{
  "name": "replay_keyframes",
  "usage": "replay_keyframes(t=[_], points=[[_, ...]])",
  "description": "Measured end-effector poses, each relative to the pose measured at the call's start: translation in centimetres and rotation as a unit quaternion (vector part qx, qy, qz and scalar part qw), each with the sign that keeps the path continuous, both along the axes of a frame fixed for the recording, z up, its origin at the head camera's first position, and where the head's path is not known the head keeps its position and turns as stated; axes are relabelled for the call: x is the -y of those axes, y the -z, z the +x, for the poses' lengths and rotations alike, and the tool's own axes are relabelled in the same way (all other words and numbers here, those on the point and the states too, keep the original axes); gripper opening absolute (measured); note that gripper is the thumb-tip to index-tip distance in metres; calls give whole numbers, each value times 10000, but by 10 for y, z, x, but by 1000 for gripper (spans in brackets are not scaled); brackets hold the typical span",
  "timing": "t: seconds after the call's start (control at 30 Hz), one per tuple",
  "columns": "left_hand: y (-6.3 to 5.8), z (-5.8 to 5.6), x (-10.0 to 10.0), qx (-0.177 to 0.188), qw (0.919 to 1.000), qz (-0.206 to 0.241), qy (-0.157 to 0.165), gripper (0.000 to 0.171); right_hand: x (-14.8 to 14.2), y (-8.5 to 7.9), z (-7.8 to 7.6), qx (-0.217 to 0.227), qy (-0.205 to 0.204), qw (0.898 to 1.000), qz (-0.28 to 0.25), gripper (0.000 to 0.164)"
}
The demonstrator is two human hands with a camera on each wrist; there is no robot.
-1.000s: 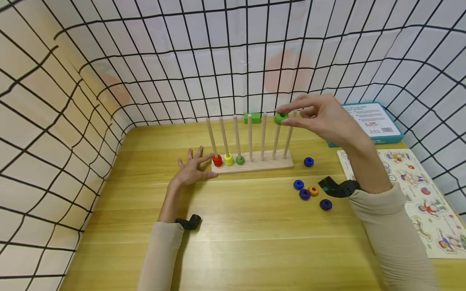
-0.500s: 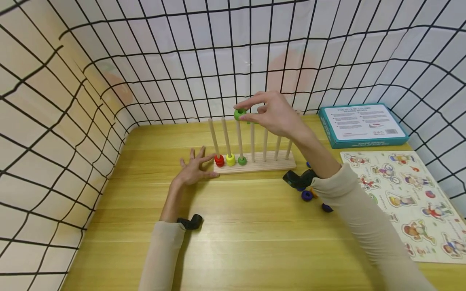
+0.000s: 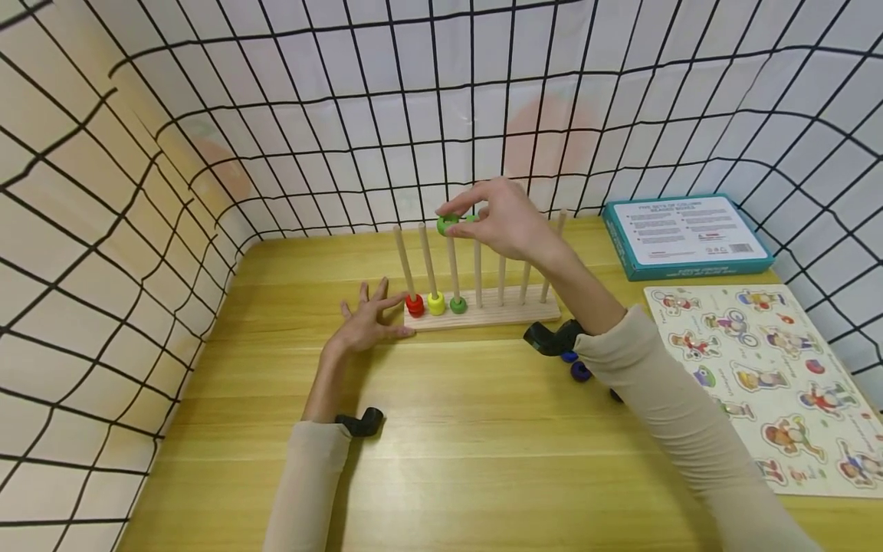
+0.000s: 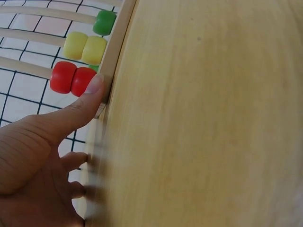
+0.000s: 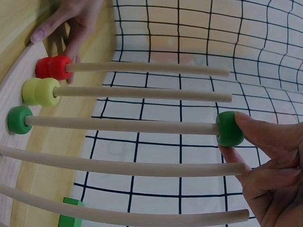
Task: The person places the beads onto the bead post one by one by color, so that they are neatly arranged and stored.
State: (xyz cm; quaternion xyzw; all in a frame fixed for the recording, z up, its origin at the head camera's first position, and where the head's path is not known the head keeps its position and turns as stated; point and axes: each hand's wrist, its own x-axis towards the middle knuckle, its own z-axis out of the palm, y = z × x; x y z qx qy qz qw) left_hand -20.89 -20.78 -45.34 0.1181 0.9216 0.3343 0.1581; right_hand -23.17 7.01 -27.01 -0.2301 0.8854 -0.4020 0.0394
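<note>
My right hand (image 3: 507, 218) pinches a green bead (image 5: 230, 129) between thumb and finger, right at the top of the third peg (image 5: 123, 124). In the right wrist view the peg's tip meets the bead's hole. My left hand (image 3: 366, 323) lies on the table with fingers spread, thumb and a finger at the left end of the wooden peg base (image 3: 510, 311). Two red beads (image 4: 73, 78) sit at the foot of the first peg, two yellow beads (image 4: 85, 48) on the second, and one green bead (image 4: 104, 22) on the third. The remaining pegs carry no beads.
Blue and purple beads (image 3: 580, 372) lie on the table, partly hidden by the right forearm. A teal box (image 3: 690, 234) stands at the back right, with a picture board (image 3: 752, 383) in front. A green block (image 5: 71, 213) lies behind the pegs. Black netting (image 3: 386, 115) surrounds the table.
My right hand has carried the green bead leftward from near the right-hand pegs to the third peg, then lowered it slightly onto the tip. The left hand stays in place.
</note>
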Motion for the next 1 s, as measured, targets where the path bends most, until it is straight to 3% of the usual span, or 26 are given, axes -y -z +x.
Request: replay_keyframes(t=[0.57, 0.73, 0.87, 1.0], points=[[-1, 1, -3, 2, 10000, 26, 25, 78, -12, 1, 2, 41, 80, 9996, 256, 32], [-1, 1, -3, 12, 10000, 16, 27, 78, -36, 0, 10, -245, 216, 9995, 11, 32], [-1, 2, -2, -5, 10000, 59, 30, 77, -66, -1, 24, -273, 356, 9980, -437, 30], [1, 2, -1, -36, 10000, 48, 16, 77, -99, 3, 42, -283, 674, 9962, -467, 30]])
